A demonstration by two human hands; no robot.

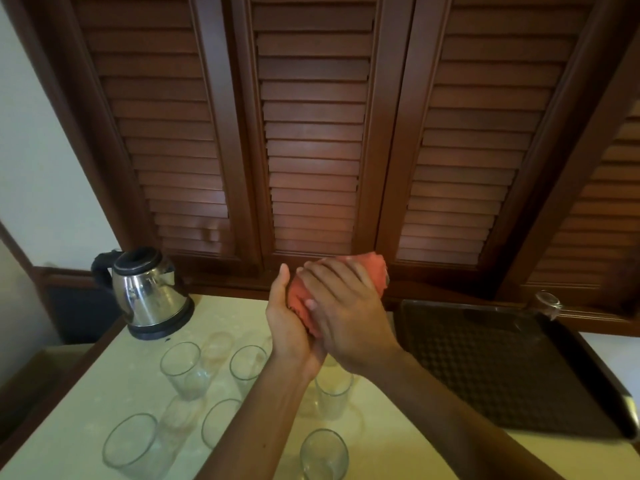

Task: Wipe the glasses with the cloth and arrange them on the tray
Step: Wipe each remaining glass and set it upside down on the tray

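Note:
Above the table, both my hands hold a coral-red cloth (pixel 367 271) bundled round a glass; only a grey sliver of the glass (pixel 387 280) shows at the cloth's right edge. My left hand (pixel 290 327) cups the bundle from below, thumb pointing up. My right hand (pixel 346 313) lies over the cloth, its fingers curved round it. Several clear glasses stand on the pale table under my arms, among them one at the left (pixel 180 368) and one near the front (pixel 323 455). A dark tray (pixel 485 362) lies at the right with one glass (pixel 547 303) in its far corner.
A steel electric kettle (pixel 149 292) stands on its black base at the table's back left. Brown louvred wooden doors (pixel 311 133) rise right behind the table. The cream tabletop (pixel 104 393) ends in a dark wooden edge on the left.

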